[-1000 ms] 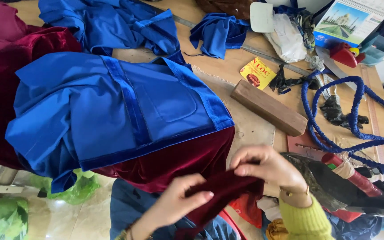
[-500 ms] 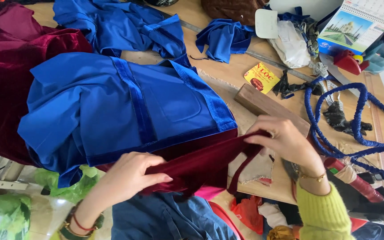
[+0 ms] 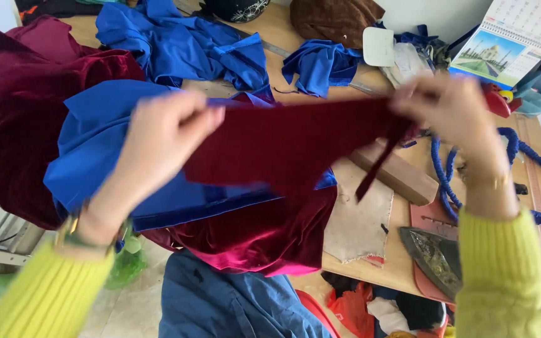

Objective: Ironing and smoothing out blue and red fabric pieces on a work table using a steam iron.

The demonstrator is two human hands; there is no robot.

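we hold a dark red velvet piece [image 3: 295, 144] stretched above the desk's [image 3: 408, 263] near edge, our left hand [image 3: 158, 141] pinching one end with closed fingers, our right hand [image 3: 455, 116] gripping the other. blue fabric [image 3: 95, 144] lies beneath, an iron [image 3: 436, 260] near the right corner.

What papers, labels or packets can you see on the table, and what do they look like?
Desk calendar: far right corner of the table, standing tilted, white date grid above a picture of a white domed building, blue sky and green lawn.
White rounded card or tag: top middle, lying on blue fabric scraps, blank from here.
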